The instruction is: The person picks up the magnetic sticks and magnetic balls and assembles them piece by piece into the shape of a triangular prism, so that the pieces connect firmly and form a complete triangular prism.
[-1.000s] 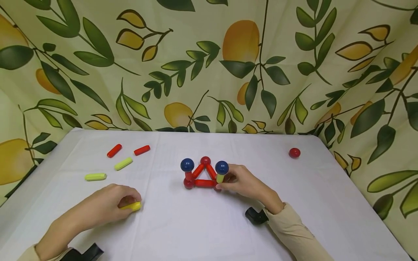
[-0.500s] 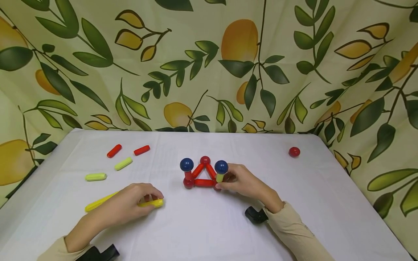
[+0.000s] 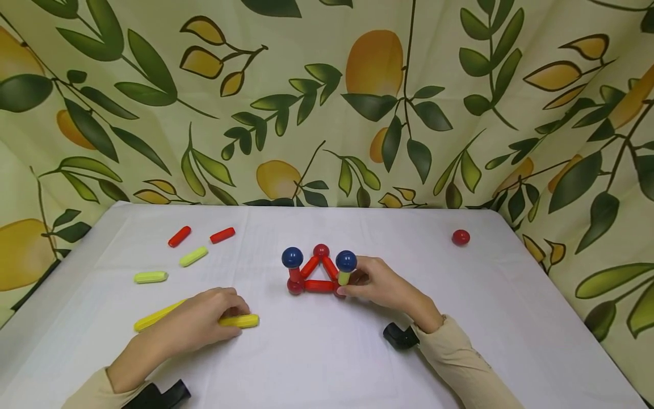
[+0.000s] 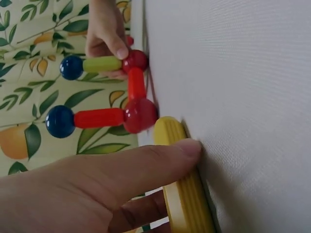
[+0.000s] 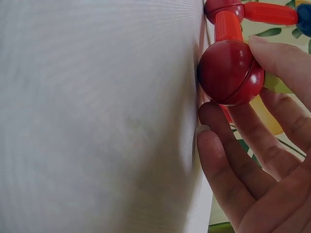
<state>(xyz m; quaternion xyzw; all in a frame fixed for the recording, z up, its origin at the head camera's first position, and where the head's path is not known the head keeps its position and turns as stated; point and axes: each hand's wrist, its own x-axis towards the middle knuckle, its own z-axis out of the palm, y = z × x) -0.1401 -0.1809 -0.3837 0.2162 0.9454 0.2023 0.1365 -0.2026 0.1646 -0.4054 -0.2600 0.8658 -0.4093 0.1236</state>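
Observation:
In the head view a frame of magnetic rods and balls stands mid-table. Its flat triangle has red rods and red balls. A short red upright rod carries one blue ball; a light green upright rod carries another blue ball. My right hand grips the near-right red ball at the green rod's foot. Nearer me, my left hand holds a yellow rod between thumb and fingers, low at the table. The left wrist view shows it short of the frame.
A second yellow rod lies partly hidden behind my left hand. Farther left are red rods and light green rods. One loose red ball sits far right. A patterned curtain hangs behind the white table.
My left hand has carried the yellow rod right, towards the frame, and a second yellow rod has come into view behind it. My right hand has stayed on the frame.

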